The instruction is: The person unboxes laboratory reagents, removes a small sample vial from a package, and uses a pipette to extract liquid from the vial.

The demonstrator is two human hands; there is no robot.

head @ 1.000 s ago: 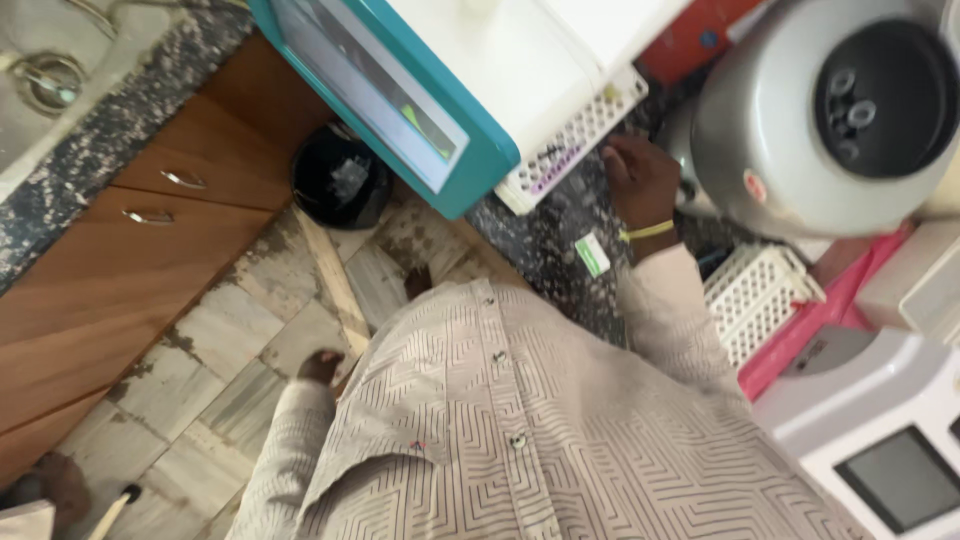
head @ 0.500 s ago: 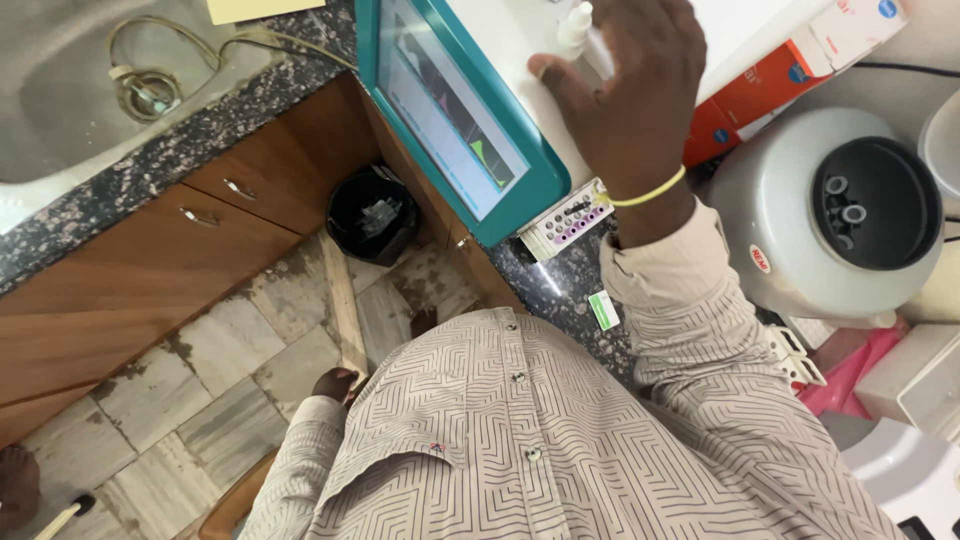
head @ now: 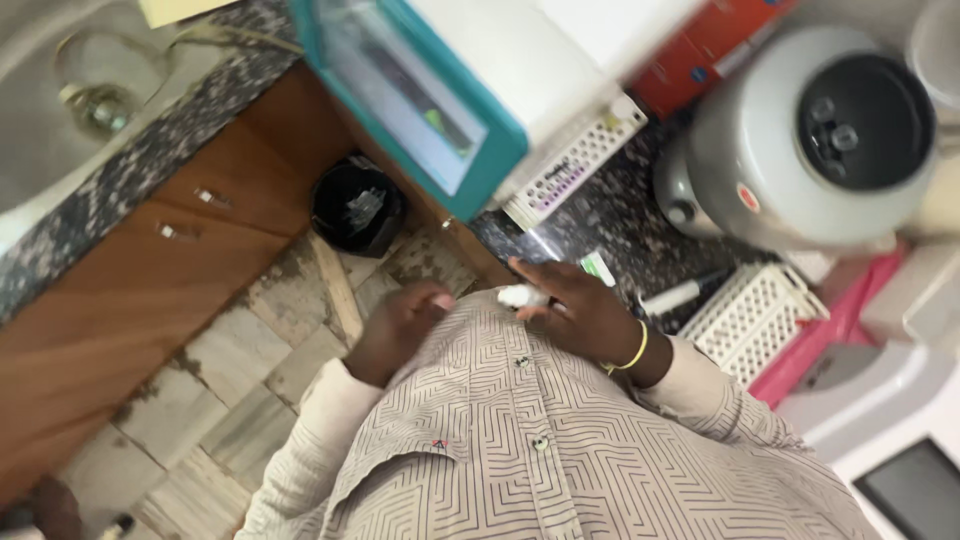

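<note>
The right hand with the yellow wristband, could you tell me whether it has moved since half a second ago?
Yes. The right hand has come down off the teal-framed machine to the shirt front, now holding a small white object.

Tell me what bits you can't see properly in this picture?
- The small white object in the right hand, head view: motion blur, and the fingers cover part of it, so its kind is unclear.
- The left hand: its fingers curl away from the camera, so whether it holds anything is hidden.
- The teal-framed machine: cut off by the top edge, its screen blurred.
</note>
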